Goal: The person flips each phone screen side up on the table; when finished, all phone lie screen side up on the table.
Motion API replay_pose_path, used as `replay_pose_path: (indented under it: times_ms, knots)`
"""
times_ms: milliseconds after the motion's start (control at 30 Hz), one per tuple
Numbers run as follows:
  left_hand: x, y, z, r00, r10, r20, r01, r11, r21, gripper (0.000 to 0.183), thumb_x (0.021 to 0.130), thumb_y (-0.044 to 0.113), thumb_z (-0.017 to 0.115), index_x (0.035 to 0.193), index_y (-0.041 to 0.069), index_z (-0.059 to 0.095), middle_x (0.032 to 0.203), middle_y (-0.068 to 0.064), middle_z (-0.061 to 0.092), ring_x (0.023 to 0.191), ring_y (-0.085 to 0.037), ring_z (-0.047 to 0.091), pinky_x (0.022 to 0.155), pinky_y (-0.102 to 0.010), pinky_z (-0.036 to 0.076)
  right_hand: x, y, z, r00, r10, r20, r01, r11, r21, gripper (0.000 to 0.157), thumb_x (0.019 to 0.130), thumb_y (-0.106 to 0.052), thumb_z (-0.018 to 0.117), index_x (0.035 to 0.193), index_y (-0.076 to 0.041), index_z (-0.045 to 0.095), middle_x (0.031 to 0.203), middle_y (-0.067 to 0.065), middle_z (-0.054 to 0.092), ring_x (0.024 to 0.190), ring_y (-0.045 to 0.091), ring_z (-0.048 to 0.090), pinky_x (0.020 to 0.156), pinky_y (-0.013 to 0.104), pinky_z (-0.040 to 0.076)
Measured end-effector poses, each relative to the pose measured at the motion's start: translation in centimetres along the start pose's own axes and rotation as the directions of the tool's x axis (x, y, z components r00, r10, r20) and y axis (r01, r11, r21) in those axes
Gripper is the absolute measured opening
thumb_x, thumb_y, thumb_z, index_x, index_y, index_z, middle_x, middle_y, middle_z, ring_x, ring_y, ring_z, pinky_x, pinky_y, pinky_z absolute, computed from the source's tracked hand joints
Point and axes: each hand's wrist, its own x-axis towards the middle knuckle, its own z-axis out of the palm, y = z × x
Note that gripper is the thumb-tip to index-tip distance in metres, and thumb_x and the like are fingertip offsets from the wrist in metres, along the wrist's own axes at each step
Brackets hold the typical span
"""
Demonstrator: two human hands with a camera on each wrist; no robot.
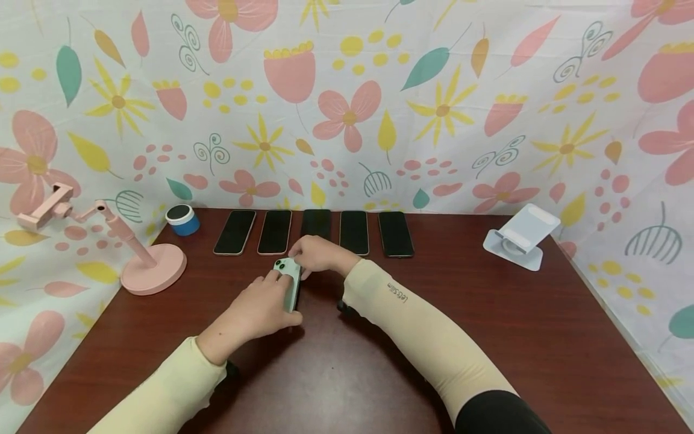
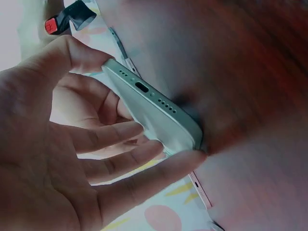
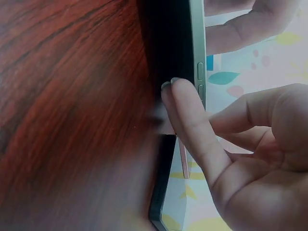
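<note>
A pale green smartphone is held tilted above the table, its back with the two camera lenses facing up in the head view. My left hand grips its lower part, thumb at one side and fingers over the back and far edge. The bottom edge of the smartphone, with its charging port, shows in the left wrist view. My right hand pinches the upper end. In the right wrist view, fingertips of the right hand touch the dark screen side near the side buttons of the smartphone.
Several dark-screened phones lie in a row along the back of the brown table. At left stand a pink phone stand and a blue jar with a dark-topped lid. A white folding stand stands at back right. Floral cloth hangs behind.
</note>
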Motion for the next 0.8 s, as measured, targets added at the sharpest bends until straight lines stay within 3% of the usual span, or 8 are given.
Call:
replay_pose_path:
  times_ms: [267,500,800]
  knots:
    - [-0.1,-1.0,-0.9,0.998,-0.022,0.05,0.031,0.984,-0.173,0.077,0.089,0.034,0.075,0.153,0.0,0.049,0.139,-0.023,0.055,0.093,-0.025,0.064,0.083,-0.044,0.058,-0.2,0.1,-0.5,0.997,-0.045,0.068,0.032,0.984,0.177,0.046,0.114,-0.007,0.033,0.154,0.007,0.051,0.155,0.024,0.057,0.103,0.029,0.08,0.089,0.034,0.066]
    - [-0.3,-1.9,-1.4,0.995,-0.012,0.097,0.04,0.957,-0.286,0.078,0.094,0.032,0.071,0.161,0.003,0.04,0.154,-0.022,0.048,0.111,-0.029,0.065,0.093,-0.049,0.057,-0.2,0.7,-0.9,0.995,-0.056,0.078,0.038,0.975,0.219,0.048,0.111,-0.002,0.034,0.157,0.003,0.05,0.161,0.023,0.05,0.114,0.031,0.077,0.096,0.039,0.064]
    - [-0.2,-2.7,-1.6,0.993,0.013,0.117,0.031,0.928,-0.372,0.079,0.097,0.03,0.069,0.162,0.002,0.035,0.158,-0.022,0.043,0.126,-0.032,0.06,0.102,-0.053,0.055,-0.3,1.0,-1.0,0.996,-0.072,0.057,0.057,0.971,0.234,0.047,0.11,-0.001,0.04,0.156,0.0,0.052,0.158,0.024,0.053,0.116,0.033,0.076,0.095,0.04,0.064]
